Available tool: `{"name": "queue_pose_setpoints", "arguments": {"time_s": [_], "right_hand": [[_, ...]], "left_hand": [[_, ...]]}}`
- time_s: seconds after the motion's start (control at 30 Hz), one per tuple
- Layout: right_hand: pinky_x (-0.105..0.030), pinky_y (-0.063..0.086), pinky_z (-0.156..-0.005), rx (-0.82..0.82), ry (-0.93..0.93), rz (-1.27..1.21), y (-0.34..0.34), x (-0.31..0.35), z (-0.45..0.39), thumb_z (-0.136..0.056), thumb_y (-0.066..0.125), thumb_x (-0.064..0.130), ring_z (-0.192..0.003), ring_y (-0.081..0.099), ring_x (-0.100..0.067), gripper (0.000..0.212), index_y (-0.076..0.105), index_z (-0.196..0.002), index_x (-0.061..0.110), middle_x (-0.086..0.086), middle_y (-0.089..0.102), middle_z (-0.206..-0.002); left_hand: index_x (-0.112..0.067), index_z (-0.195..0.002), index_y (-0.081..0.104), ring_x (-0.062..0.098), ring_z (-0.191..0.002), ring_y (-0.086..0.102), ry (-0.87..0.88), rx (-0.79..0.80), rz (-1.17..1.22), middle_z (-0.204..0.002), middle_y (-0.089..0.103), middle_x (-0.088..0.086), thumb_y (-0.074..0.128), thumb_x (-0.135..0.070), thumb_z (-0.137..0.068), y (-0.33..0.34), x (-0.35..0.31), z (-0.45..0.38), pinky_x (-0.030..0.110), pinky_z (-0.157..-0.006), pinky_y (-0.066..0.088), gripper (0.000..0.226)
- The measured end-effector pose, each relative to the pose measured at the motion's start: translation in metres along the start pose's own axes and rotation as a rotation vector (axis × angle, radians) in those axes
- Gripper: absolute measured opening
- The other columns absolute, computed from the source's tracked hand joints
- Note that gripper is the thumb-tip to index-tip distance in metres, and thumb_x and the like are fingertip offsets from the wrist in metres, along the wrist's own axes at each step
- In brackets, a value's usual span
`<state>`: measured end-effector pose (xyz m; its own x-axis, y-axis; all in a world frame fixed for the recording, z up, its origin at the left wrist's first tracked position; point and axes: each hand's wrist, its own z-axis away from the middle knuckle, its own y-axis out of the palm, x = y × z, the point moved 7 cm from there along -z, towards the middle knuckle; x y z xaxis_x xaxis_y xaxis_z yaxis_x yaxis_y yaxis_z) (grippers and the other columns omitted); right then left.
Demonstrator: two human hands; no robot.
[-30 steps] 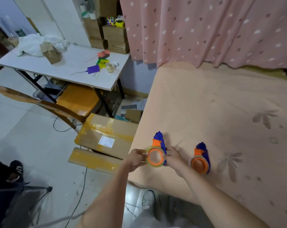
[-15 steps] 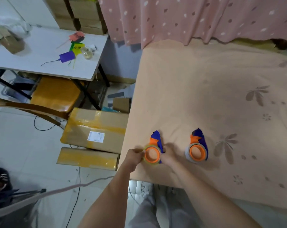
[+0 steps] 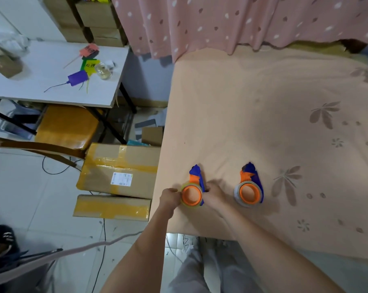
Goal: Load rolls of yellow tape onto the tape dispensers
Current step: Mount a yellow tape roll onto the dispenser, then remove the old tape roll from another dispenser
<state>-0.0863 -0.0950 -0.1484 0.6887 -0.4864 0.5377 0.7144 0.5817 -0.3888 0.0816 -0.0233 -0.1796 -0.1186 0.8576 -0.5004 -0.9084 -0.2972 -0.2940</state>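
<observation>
Two blue and orange tape dispensers lie on the peach bedsheet near its front left corner. The left dispenser has a yellowish tape roll around its orange hub. My left hand grips the roll's left side. My right hand holds the dispenser's right side. The right dispenser lies free, with a pale tape roll around its hub.
Taped cardboard boxes sit on the floor left of the bed. A white table with coloured tags and a small jar stands further left, over a wooden chair. A pink dotted curtain hangs behind the bed.
The camera tilted further down. The left dispenser with its roll came down from a raised, tilted hold to lie flat on the sheet between both hands.
</observation>
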Motion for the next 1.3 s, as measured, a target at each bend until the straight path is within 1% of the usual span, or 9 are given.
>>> {"name": "queue_pose_setpoints", "arguments": {"time_s": [0.1, 0.2, 0.37, 0.5, 0.57, 0.7, 1.0, 1.07, 1.3], "right_hand": [[-0.031, 0.048, -0.085, -0.227, -0.028, 0.071, -0.038, 0.005, 0.005, -0.090, 0.055, 0.006, -0.108, 0.062, -0.031, 0.031, 0.057, -0.120, 0.011, -0.012, 0.064, -0.115], [-0.038, 0.045, -0.101, -0.467, -0.074, 0.166, -0.082, 0.005, 0.012, -0.090, 0.058, 0.010, -0.123, 0.053, -0.036, 0.038, 0.054, -0.129, 0.009, -0.018, 0.059, -0.127], [-0.043, 0.036, -0.105, -0.575, 0.125, 0.246, -0.130, -0.025, 0.010, -0.078, 0.077, 0.035, -0.129, 0.041, -0.039, 0.080, 0.035, -0.142, 0.010, -0.019, 0.043, -0.139], [-0.048, 0.033, -0.112, -0.419, 0.236, 0.245, -0.131, -0.061, -0.001, -0.068, 0.085, 0.051, -0.142, 0.032, -0.040, 0.126, 0.005, -0.158, 0.014, -0.019, 0.027, -0.157], [-0.050, 0.033, -0.113, -0.338, 0.265, 0.248, -0.122, -0.073, -0.006, -0.070, 0.086, 0.050, -0.144, 0.031, -0.040, 0.134, -0.008, -0.158, 0.012, -0.018, 0.022, -0.162], [-0.048, 0.036, -0.110, -0.361, 0.277, 0.273, -0.116, -0.079, -0.011, -0.071, 0.088, 0.040, -0.140, 0.037, -0.039, 0.132, -0.007, -0.158, 0.011, -0.020, 0.028, -0.158], [-0.042, 0.045, -0.103, -0.376, 0.213, 0.100, -0.144, -0.071, -0.004, -0.066, 0.083, 0.051, -0.127, 0.050, -0.031, 0.112, 0.026, -0.151, 0.008, -0.011, 0.046, -0.141], [-0.039, 0.051, -0.095, -0.371, 0.180, -0.041, -0.158, -0.064, 0.003, -0.065, 0.082, 0.047, -0.107, 0.059, -0.023, 0.095, 0.042, -0.142, 0.008, -0.004, 0.057, -0.120], [-0.028, 0.050, -0.070, -0.357, -0.020, -0.481, -0.219, -0.034, 0.041, -0.066, 0.078, 0.026, -0.095, 0.064, -0.017, 0.061, 0.053, -0.121, 0.023, 0.001, 0.065, -0.109]], "left_hand": [[-0.002, -0.117, 0.065, 0.038, -0.110, 0.063, 0.098, -0.239, -0.122, -0.117, 0.068, 0.021, 0.054, -0.015, -0.094, -0.012, -0.031, 0.018, 0.038, -0.092, 0.054, 0.029], [-0.003, -0.105, 0.066, 0.035, -0.101, 0.064, 0.249, -0.310, -0.113, -0.105, 0.072, 0.016, 0.052, -0.019, -0.096, 0.000, -0.066, 0.035, 0.031, -0.077, 0.046, 0.023], [-0.002, -0.095, 0.068, 0.026, -0.090, 0.061, 0.419, -0.126, -0.157, -0.098, 0.072, 0.014, 0.047, -0.014, -0.097, 0.066, -0.105, 0.053, 0.034, -0.076, 0.044, 0.023], [-0.007, -0.101, 0.064, 0.025, -0.092, 0.059, 0.224, 0.184, -0.143, -0.105, 0.066, 0.017, 0.048, -0.012, -0.099, 0.129, -0.089, 0.054, 0.043, -0.096, 0.053, 0.017], [-0.014, -0.094, 0.059, 0.025, -0.089, 0.059, 0.109, 0.271, -0.150, -0.102, 0.061, 0.010, 0.047, -0.012, -0.101, 0.146, -0.076, 0.054, 0.040, -0.091, 0.056, 0.014], [-0.003, -0.112, 0.063, 0.019, -0.073, 0.057, -0.023, 0.291, -0.156, -0.102, 0.061, 0.010, 0.043, -0.010, -0.102, 0.156, -0.064, 0.059, 0.028, -0.064, 0.048, 0.023], [-0.001, -0.131, 0.058, 0.026, -0.094, 0.061, -0.011, 0.296, -0.085, -0.112, 0.063, 0.011, 0.045, -0.015, -0.104, 0.144, -0.091, 0.075, 0.034, -0.084, 0.053, 0.033], [0.000, -0.132, 0.057, 0.028, -0.093, 0.059, 0.012, 0.314, -0.086, -0.111, 0.062, 0.011, 0.046, -0.016, -0.103, 0.148, -0.101, 0.083, 0.034, -0.082, 0.051, 0.035], [-0.014, -0.116, 0.065, 0.026, -0.092, 0.063, 0.171, 0.512, -0.044, -0.117, 0.069, 0.012, 0.045, -0.034, -0.102, 0.195, -0.158, 0.139, 0.033, -0.084, 0.052, 0.032]]}}
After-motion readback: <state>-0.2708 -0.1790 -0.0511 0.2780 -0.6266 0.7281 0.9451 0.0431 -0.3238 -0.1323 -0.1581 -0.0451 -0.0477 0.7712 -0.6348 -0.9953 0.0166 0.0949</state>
